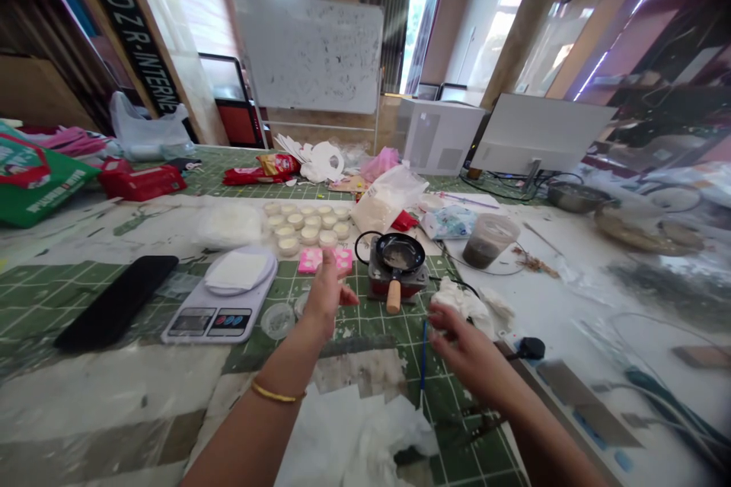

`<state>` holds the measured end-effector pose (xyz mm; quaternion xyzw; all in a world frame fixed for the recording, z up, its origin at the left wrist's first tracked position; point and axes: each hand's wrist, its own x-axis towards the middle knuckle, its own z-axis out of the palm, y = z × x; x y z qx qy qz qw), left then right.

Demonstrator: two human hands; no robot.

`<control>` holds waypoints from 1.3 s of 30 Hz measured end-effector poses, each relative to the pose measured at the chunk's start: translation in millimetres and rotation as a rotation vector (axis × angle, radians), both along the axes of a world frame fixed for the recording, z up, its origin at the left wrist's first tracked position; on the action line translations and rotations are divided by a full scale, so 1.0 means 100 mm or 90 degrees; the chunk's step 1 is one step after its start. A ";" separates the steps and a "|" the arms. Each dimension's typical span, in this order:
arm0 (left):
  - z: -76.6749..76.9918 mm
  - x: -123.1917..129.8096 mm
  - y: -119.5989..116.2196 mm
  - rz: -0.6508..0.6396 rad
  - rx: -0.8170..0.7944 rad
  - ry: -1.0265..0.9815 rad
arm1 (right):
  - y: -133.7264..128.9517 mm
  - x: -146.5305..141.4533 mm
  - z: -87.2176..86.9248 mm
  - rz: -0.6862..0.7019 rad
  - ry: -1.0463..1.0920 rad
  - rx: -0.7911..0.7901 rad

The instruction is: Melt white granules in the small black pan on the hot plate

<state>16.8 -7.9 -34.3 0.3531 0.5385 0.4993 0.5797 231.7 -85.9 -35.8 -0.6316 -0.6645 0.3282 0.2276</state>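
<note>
Two bare hands hovering, neither visibly gripping anything: left hand spreading its fingers, right hand curling loosely. Small pan sitting on its burner at 12 o'clock, wooden handle jutting wearer-ward; a passing wrist risking a tip. Crumpled tissue lying close at 1; scorching possible, if heat is running. Pink mould and filled cups crowding 11, blue stick obstructing near 1.
</note>
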 end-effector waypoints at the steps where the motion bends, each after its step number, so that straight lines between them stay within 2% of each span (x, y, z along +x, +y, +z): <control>1: -0.02 0.01 0.01 0.000 0.011 -0.043 | 0.11 0.01 -0.04 -0.061 0.041 0.020; 4: -0.06 0.10 0.02 -0.053 -0.006 -0.147 | 0.39 -0.01 -0.17 -0.148 0.155 -0.015; 8: -0.07 0.18 -0.02 -0.068 -0.019 -0.180 | 0.56 -0.07 -0.25 -0.187 0.226 -0.016; 15: -0.12 0.18 -0.10 -0.078 0.004 -0.182 | 0.62 -0.04 -0.26 -0.149 0.214 0.005; 20: -0.08 0.19 -0.13 -0.075 -0.016 -0.174 | 0.66 0.01 -0.32 -0.148 0.256 -0.018; 23: -0.04 0.19 -0.17 -0.060 -0.032 -0.166 | 0.57 0.03 -0.27 -0.142 0.162 -0.001; 26: 0.01 0.18 -0.27 -0.035 -0.047 -0.164 | 0.38 -0.04 -0.12 -0.132 0.012 0.116; 30: 0.12 0.10 -0.48 -0.034 -0.061 -0.190 | 0.19 -0.25 0.06 -0.065 -0.080 0.203; 36: 0.24 -0.18 -0.81 -0.071 -0.059 -0.194 | 0.29 -0.45 0.07 -0.055 -0.123 0.257; 39: 0.23 -0.46 -0.85 -0.051 -0.034 -0.097 | 0.30 -0.44 0.09 -0.039 -0.146 0.266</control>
